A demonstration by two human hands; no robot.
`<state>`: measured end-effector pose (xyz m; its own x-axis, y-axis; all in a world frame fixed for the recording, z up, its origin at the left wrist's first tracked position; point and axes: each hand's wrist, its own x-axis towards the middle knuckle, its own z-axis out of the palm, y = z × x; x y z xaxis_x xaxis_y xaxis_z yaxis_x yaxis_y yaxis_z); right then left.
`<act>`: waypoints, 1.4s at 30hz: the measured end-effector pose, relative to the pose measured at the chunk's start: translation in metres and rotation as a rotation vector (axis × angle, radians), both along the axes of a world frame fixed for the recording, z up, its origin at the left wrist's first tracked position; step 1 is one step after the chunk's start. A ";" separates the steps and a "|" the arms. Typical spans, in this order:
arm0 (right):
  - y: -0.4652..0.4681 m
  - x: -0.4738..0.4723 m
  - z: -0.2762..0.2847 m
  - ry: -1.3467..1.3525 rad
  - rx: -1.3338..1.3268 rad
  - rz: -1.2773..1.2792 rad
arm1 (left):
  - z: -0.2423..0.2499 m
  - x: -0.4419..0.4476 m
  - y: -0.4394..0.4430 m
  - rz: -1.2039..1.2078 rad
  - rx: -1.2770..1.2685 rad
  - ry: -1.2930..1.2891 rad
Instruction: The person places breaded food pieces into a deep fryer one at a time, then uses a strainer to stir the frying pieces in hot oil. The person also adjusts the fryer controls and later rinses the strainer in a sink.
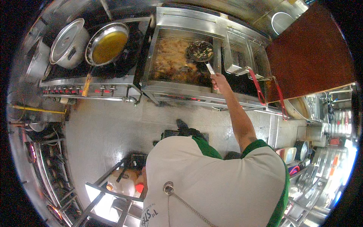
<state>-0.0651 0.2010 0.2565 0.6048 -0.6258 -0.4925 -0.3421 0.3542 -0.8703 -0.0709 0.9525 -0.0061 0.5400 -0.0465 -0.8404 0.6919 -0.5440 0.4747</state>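
Note:
My right hand (pixel 220 82) grips the metal handle of a round skimmer (pixel 200 51), with the arm stretched out over the front of a deep fryer (pixel 175 86). Small pale and golden bits lie in the skimmer's dark bowl. It is over the right part of the fryer vat, where brown, foamy frying oil (pixel 173 56) fills much of the surface. I cannot tell whether the bowl touches the oil. My left hand is out of view; only a sliver of skin shows beside the shirt at lower left.
Left of the fryer, a frying pan (pixel 109 48) of yellow oil and a lidded pot (pixel 74 52) stand on the range (pixel 124 81). Fryer baskets (pixel 236 54) with red handles (pixel 256 86) are on the right, beside a brown panel (pixel 309 54). Plastic jugs (pixel 123 181) stand low behind on the left.

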 end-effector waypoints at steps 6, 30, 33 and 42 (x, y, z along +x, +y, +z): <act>0.006 -0.044 0.002 0.152 -0.103 0.061 | -0.002 0.030 -0.006 -0.038 -0.010 -0.006; 0.046 -0.004 -0.028 0.352 -0.154 0.110 | 0.000 0.033 -0.018 -0.012 -0.020 0.022; 0.039 -0.016 -0.027 0.301 -0.119 0.064 | 0.000 0.028 -0.020 -0.006 -0.023 0.032; 0.036 -0.009 -0.031 -0.017 0.371 -0.013 | 0.000 0.027 -0.032 -0.015 -0.030 0.052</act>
<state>-0.0737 0.2368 0.2257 0.6080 -0.4144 -0.6772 -0.3221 0.6509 -0.6875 -0.0440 0.9202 -0.0059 0.4945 -0.0801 -0.8655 0.7081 -0.5403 0.4546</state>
